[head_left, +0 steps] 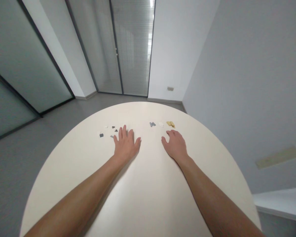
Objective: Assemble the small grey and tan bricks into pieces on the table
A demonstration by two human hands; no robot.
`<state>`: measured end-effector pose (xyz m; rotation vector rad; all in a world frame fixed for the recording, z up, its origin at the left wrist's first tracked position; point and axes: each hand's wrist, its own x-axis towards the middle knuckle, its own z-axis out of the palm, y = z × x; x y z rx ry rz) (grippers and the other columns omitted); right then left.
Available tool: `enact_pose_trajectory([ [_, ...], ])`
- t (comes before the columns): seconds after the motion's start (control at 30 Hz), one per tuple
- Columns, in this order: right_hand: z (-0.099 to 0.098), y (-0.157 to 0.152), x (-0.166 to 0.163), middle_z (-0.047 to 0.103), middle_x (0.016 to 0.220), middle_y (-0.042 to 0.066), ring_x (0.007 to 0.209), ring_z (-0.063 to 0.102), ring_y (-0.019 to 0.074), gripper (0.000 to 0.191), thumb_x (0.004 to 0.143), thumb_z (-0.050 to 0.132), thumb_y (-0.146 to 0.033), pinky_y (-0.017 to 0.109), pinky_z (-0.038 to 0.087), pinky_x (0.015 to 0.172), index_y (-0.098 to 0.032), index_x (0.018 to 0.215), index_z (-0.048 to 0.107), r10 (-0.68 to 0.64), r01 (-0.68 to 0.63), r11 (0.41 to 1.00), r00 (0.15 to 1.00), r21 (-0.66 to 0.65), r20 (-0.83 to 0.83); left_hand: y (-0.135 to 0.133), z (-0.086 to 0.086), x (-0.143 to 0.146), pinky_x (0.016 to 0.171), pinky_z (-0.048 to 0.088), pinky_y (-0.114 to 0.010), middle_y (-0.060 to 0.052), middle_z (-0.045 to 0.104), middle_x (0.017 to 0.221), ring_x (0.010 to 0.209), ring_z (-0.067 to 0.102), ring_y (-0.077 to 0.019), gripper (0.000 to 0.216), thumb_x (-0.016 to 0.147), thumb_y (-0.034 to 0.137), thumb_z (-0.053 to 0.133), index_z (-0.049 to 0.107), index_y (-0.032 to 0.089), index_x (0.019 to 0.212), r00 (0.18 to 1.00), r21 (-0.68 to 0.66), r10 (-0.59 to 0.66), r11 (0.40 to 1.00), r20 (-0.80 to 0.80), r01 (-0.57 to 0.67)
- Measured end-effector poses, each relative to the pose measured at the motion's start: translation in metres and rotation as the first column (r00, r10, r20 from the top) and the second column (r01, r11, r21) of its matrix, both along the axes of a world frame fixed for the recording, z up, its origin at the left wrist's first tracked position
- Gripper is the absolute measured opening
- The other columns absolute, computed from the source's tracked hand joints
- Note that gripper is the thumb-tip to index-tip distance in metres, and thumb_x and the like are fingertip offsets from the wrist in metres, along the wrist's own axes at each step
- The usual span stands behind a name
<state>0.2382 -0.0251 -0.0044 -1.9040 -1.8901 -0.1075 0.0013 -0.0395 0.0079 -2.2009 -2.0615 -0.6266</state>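
My left hand (125,144) lies on the round table (143,191) with its fingers spread, nothing visible in it. By its fingertips are small dark pieces (116,130) and a grey piece (111,136), partly covered by the little finger. Further left sit a dark, squarish piece (101,135) and a pale bit (106,127). My right hand (175,143) rests palm down, fingers loosely bent and thumb apart, holding nothing that I can see. Just beyond it is a cluster of yellowish pieces (171,124). White pieces (161,124) and grey pieces (152,124) lie to the left of those.
The table's curved far edge (140,102) faces glass panels with blinds (133,49). A pale wall (249,82) rises on the right, close to the table. Grey floor (64,121) shows at the left, beside a frosted partition (27,59).
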Motion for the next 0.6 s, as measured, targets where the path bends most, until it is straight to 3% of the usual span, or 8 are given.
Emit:
enact_pose_trajectory([
  [0.13, 0.0006, -0.0003, -0.0006, 0.061, 0.134, 0.021, 0.128, 0.052, 0.0314, 0.045, 0.095, 0.05, -0.038, 0.049, 0.041, 0.109, -0.011, 0.127, 0.063, -0.001, 0.001, 1.0, 1.0, 0.021, 0.002, -0.0018, 0.0016, 0.0071, 0.113, 0.038, -0.06, -0.021, 0.043, 0.154, 0.142, 0.04, -0.0369, 0.043, 0.096, 0.038, 0.052, 0.054, 0.016, 0.132, 0.951, 0.074, -0.302, 0.952, 0.066, 0.297],
  [0.3, 0.0032, -0.0008, -0.0029, 0.06, 0.135, 0.02, 0.128, 0.052, 0.0307, 0.045, 0.094, 0.051, -0.037, 0.046, 0.039, 0.11, -0.01, 0.128, 0.063, -0.017, 0.017, 1.0, 1.0, -0.004, 0.011, -0.0006, 0.0059, 0.0075, 0.104, 0.051, -0.045, -0.012, 0.059, 0.136, 0.127, 0.055, -0.0258, 0.025, 0.097, 0.028, 0.052, 0.061, 0.021, 0.118, 0.781, 0.103, -0.601, 0.799, 0.17, 0.592],
  [0.43, 0.0047, -0.0003, -0.0048, 0.06, 0.135, 0.02, 0.128, 0.052, 0.0302, 0.045, 0.094, 0.05, -0.037, 0.045, 0.038, 0.11, -0.01, 0.128, 0.062, -0.025, 0.026, 1.0, 1.0, -0.018, 0.018, 0.0035, 0.0031, 0.0066, 0.103, 0.051, -0.039, -0.008, 0.063, 0.13, 0.121, 0.058, -0.0205, 0.03, 0.093, 0.011, 0.049, 0.061, 0.022, 0.118, 0.65, 0.136, -0.734, 0.677, 0.199, 0.723],
  [0.5, 0.005, 0.0005, -0.0053, 0.061, 0.135, 0.02, 0.126, 0.053, 0.0303, 0.045, 0.094, 0.05, -0.037, 0.046, 0.038, 0.11, -0.01, 0.128, 0.062, -0.02, 0.02, 1.0, 1.0, -0.02, 0.016, 0.0055, 0.0023, 0.0061, 0.103, 0.051, -0.039, -0.007, 0.063, 0.129, 0.121, 0.058, -0.0199, 0.033, 0.09, 0.007, 0.048, 0.061, 0.023, 0.117, 0.674, 0.15, -0.71, 0.703, 0.205, 0.695],
  [0.6, 0.0052, 0.0021, -0.0057, 0.061, 0.133, 0.02, 0.124, 0.054, 0.031, 0.043, 0.094, 0.049, -0.036, 0.047, 0.038, 0.109, -0.01, 0.126, 0.062, 0.008, -0.008, 1.0, 1.0, -0.012, 0.011, 0.0066, 0.0045, 0.0064, 0.098, 0.052, -0.043, -0.009, 0.063, 0.124, 0.115, 0.059, -0.0251, 0.03, 0.088, 0.017, 0.058, 0.061, 0.021, 0.117, 0.83, 0.112, -0.527, 0.85, 0.185, 0.515],
])
